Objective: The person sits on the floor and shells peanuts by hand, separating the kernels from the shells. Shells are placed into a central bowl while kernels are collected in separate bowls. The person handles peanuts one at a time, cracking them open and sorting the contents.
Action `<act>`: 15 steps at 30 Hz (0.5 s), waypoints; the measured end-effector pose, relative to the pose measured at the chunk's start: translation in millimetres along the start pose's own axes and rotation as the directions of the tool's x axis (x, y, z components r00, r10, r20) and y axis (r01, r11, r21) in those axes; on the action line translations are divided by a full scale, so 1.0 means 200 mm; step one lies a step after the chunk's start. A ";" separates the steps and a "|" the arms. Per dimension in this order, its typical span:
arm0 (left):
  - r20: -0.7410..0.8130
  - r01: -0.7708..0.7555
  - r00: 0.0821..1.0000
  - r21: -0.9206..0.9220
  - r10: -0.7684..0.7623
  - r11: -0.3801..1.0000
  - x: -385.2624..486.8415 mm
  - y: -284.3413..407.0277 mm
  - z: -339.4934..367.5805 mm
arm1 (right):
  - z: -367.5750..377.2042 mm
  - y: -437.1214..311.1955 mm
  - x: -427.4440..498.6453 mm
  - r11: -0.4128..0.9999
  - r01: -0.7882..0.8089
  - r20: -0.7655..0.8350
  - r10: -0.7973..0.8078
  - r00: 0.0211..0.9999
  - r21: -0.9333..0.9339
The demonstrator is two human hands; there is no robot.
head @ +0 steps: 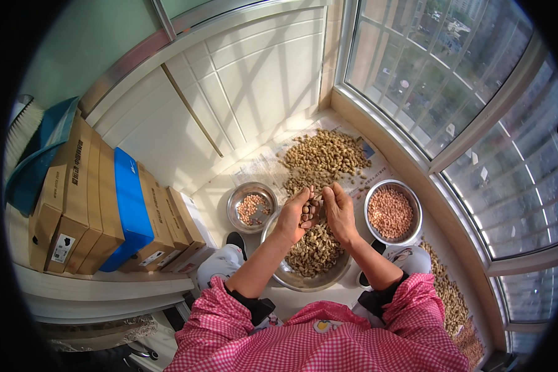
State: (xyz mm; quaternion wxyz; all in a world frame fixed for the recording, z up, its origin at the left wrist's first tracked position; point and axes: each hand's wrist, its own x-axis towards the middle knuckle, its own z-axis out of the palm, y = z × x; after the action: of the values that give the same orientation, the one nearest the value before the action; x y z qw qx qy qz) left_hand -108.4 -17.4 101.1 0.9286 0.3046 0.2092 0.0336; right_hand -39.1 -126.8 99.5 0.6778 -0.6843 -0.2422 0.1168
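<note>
My left hand [290, 219] is cupped, palm up, around several peanuts [307, 210]. Close beside it, my right hand [340, 210] has its thumb and fingers curled together; whether a peanut is pinched in them is hidden. Both hands are above a wide metal basin [307, 284] between my feet, which holds a heap of peanut shells [314, 258]. To the right, a steel bowl [417, 228] is well filled with pink peanut kernels [390, 211]. A second steel bowl [235, 221] on the left has a thin scatter of kernels [251, 207] on its bottom.
Beyond the basin, unshelled peanuts [328, 151] are heaped on newspaper [260, 165]. More peanuts [446, 288] lie along the window wall at right. Cardboard boxes [83, 186] stand at left, with a teal dustpan [32, 176] and brush [24, 128] at their end.
</note>
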 end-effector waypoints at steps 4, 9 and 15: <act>0.072 -0.004 0.997 -0.039 0.007 0.999 0.01 0.01 -0.02 | -0.05 0.04 0.01 0.928 -0.304 0.050 0.300 0.953 0.217; 0.055 -0.012 0.998 0.037 0.010 0.999 0.01 0.01 -0.03 | -0.12 0.08 0.04 0.856 -0.221 0.275 0.379 0.884 -0.467; 0.001 -0.114 0.992 0.412 0.124 0.904 0.01 -0.01 -0.03 | -0.13 0.04 0.03 0.801 -0.538 0.291 0.465 0.836 0.264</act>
State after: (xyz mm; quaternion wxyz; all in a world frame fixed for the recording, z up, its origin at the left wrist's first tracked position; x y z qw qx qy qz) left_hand -109.1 -14.5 94.2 0.8373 0.5047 0.2042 0.0494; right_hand -19.9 -146.3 93.4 0.6987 -0.5818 -0.0986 0.4044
